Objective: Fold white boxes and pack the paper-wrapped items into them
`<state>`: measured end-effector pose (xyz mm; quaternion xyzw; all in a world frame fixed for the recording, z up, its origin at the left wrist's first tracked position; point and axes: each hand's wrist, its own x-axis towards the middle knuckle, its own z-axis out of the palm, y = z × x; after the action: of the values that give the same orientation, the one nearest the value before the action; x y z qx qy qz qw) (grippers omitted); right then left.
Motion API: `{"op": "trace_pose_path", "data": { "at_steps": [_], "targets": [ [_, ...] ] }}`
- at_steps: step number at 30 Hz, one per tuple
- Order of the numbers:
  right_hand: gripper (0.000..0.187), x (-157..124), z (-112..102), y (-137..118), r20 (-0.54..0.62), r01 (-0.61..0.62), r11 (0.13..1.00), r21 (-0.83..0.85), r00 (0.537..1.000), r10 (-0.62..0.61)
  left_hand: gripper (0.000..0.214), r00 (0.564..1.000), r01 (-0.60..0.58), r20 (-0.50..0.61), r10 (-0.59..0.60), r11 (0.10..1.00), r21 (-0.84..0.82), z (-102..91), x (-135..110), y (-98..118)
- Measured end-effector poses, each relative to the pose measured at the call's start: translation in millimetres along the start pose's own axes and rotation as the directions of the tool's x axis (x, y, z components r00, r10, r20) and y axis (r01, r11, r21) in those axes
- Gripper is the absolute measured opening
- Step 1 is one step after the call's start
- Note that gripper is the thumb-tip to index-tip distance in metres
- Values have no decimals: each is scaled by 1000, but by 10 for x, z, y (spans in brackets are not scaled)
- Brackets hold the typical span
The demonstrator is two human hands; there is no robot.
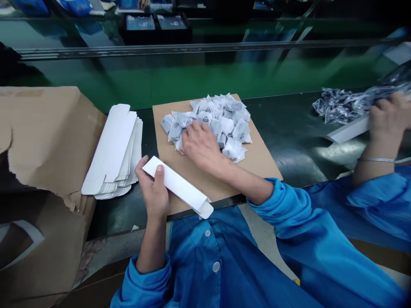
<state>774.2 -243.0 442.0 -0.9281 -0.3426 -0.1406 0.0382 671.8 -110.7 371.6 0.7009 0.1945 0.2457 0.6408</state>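
So my left hand [154, 190] was closed around a white box [180, 184], thumb pressed on top and fingers tucked behind, up near its far end. The long axis ran slantwise, from that grip down and right toward my shirt [192, 256], where a flap [206, 209] stuck out and the end looked open to me.

My right hand [201, 143] was at the near-left edge of a pile of wrapped packets [224, 117], fingers bent down among them. Honestly can't tell if they'd pinched one, since the back of the hand hid the tips.

The bit that mattered: the pile sat beyond the box and to its right, so the right hand was way nearer, touching it, while the left was apart from it. The flap end faced me, not the packets.

All that was over a cardboard sheet [260, 158] on the table [289, 128], with a stack of flat cartons [112, 149] to my left and a co-worker's hand [387, 115] well off to the right.
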Motion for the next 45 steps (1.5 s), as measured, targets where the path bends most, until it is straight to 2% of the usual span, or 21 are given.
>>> {"op": "trace_pose_path", "data": {
  "at_steps": [1, 3, 5, 6, 8, 10, 11, 14, 17, 19, 21, 23, 24, 27, 30, 33, 37, 38, 40, 43, 45],
  "targets": [
    [21, 55, 46, -32, 17, 42, 999, -24, 999, -42, 57, 996, -93, 3, 93, 985, 148, -44, -6, 4],
    [24, 60, 114, -99, 23, 115, 993, -25, 993, -115, 62, 953, -294, 67, 295, 850, 438, -177, -67, 46],
    [26, -43, 139, -124, 44, 241, 970, 26, 969, -242, 63, 858, -509, 260, 443, 658, 555, -343, -157, 117],
    [25, -114, 137, -112, 58, 312, 947, 74, 947, -317, 62, 781, -624, 409, 473, 568, 536, -425, -195, 156],
    [24, -248, 116, -56, 67, 402, 895, 194, 904, -421, 64, 576, -807, 702, 418, 429, 407, -555, -236, 225],
    [38, -336, 90, 1, 74, 377, 887, 265, 910, -409, 68, 403, -895, 866, 296, 326, 305, -614, -223, 281],
    [41, -360, 81, 16, 94, 335, 904, 265, 924, -370, 67, 358, -916, 901, 244, 280, 288, -618, -202, 307],
    [28, -393, 80, -5, 175, 253, 941, 227, 939, -295, 53, 303, -947, 940, 157, 163, 278, -587, -122, 381],
    [24, -483, 65, -16, 159, 219, 946, 238, 952, -261, 39, 266, -963, 947, 180, 101, 252, -613, -78, 408],
    [28, -627, -14, 44, 33, 143, 944, 297, 987, -160, 36, 259, -966, 924, 281, 83, 245, -688, -82, 378],
    [35, -835, -168, 136, -138, 25, 916, 400, 990, 33, 40, 294, -955, 872, 391, 93, 281, -776, -106, 322],
    [39, -1069, -359, 194, -251, -70, 862, 502, 942, 222, 50, 346, -937, 810, 474, 125, 327, -833, -140, 274],
    [42, -1182, -445, 194, -276, -74, 844, 532, 927, 255, 55, 363, -930, 785, 501, 138, 342, -844, -157, 260],
    [50, -1443, -569, 98, -328, 57, 872, 486, 937, 121, 66, 371, -926, 748, 551, 157, 343, -815, -203, 268],
    [50, -1558, -517, 16, -268, 178, 908, 380, 960, -76, 70, 385, -919, 731, 563, 161, 360, -763, -249, 319],
    [43, -1549, -465, 75, -126, 193, 856, 479, 981, -150, 69, 394, -912, 719, 572, 145, 384, -723, -300, 375],
    [38, -1442, -476, 196, -16, 227, 780, 583, 963, -268, 67, 308, -944, 764, 568, 84, 318, -668, -338, 437],
    [38, -1412, -474, 201, -3, 217, 771, 599, 963, -269, 66, 286, -952, 774, 565, 74, 298, -659, -335, 446],
    [37, -1360, -454, 184, -7, 154, 749, 644, 981, -196, 65, 280, -954, 773, 570, 78, 288, -658, -312, 450],
    [32, -1297, -413, 145, -8, 36, 704, 709, 999, -43, 64, 336, -939, 746, 574, 138, 316, -688, -256, 420],
    [29, -1250, -394, 153, 80, -61, 654, 754, 997, 1, 63, 381, -924, 753, 536, 214, 316, -695, -226, 388]
  ]
}}
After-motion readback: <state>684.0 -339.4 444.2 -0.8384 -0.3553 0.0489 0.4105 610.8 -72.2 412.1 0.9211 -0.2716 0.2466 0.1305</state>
